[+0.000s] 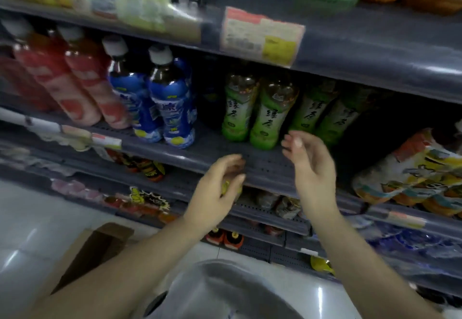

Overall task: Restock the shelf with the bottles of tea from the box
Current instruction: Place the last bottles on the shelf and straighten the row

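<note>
Several green-labelled tea bottles (268,116) stand in a row on the grey shelf (212,151). My right hand (308,166) hovers just in front of them, fingers relaxed and empty, not touching a bottle. My left hand (218,188) is lower, in front of the shelf's edge, fingers loosely curled with nothing held. The cardboard box (92,251) sits on the floor at lower left; its contents are hidden. The frame is motion-blurred.
Blue-labelled bottles (170,108) and red-labelled bottles (75,81) fill the shelf's left part. Orange and white packs (420,176) lie at the right. A price tag (262,35) hangs on the shelf above. Lower shelves hold small bottles. A bare strip of shelf lies before the green bottles.
</note>
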`<state>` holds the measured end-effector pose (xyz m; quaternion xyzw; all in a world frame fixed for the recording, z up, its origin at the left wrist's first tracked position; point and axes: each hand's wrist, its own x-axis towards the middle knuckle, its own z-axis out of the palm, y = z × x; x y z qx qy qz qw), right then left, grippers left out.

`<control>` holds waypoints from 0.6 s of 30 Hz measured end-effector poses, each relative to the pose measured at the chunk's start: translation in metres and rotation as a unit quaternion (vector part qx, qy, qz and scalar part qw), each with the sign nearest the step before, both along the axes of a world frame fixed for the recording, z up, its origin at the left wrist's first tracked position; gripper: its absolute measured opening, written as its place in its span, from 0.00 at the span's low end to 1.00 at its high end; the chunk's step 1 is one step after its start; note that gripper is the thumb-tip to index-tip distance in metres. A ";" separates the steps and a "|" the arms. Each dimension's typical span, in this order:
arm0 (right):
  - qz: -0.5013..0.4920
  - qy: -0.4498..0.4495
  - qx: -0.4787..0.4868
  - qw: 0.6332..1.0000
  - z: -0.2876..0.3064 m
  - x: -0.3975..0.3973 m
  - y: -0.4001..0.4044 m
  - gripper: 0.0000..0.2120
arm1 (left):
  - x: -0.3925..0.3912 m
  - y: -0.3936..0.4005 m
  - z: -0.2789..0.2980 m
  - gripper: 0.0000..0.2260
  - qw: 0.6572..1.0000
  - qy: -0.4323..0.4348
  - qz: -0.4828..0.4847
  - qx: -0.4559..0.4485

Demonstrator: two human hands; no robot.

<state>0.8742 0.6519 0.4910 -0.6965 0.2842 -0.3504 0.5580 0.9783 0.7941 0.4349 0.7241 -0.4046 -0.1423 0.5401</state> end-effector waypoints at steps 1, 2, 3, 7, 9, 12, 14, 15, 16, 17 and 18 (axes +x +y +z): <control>0.039 0.008 -0.012 0.999 -0.003 0.008 0.017 0.14 | 0.009 0.023 -0.006 0.17 1.000 -0.011 0.011 0.014; 0.081 0.017 -0.016 0.996 -0.006 0.018 0.035 0.15 | 0.017 0.048 -0.010 0.17 0.999 -0.030 0.026 0.032; 0.122 0.029 -0.013 0.992 -0.011 0.030 0.054 0.15 | 0.025 0.074 -0.016 0.18 0.996 -0.054 0.044 0.055; 0.237 0.043 0.034 0.970 -0.029 0.078 0.131 0.15 | 0.042 0.184 -0.041 0.17 0.974 -0.060 0.174 0.130; 0.288 0.058 0.040 0.955 -0.037 0.104 0.174 0.15 | 0.043 0.238 -0.052 0.16 0.958 -0.020 0.239 0.161; 0.361 0.076 0.058 0.928 -0.050 0.140 0.239 0.14 | 0.045 0.314 -0.073 0.15 0.933 -0.023 0.300 0.195; 0.403 0.091 0.051 0.909 -0.062 0.160 0.284 0.12 | 0.039 0.361 -0.088 0.17 0.915 0.008 0.349 0.202; 0.425 0.099 0.052 0.898 -0.068 0.168 0.305 0.11 | 0.036 0.381 -0.095 0.16 0.904 0.029 0.375 0.204; 0.444 0.107 0.047 0.889 -0.075 0.176 0.327 0.10 | 0.031 0.399 -0.102 0.17 0.890 0.050 0.402 0.208; 0.462 0.114 0.039 0.879 -0.081 0.183 0.348 0.10 | 0.027 0.416 -0.109 0.18 0.875 0.065 0.430 0.211; 0.478 0.118 0.037 0.870 -0.089 0.189 0.367 0.10 | 0.023 0.431 -0.114 0.18 0.861 0.075 0.455 0.216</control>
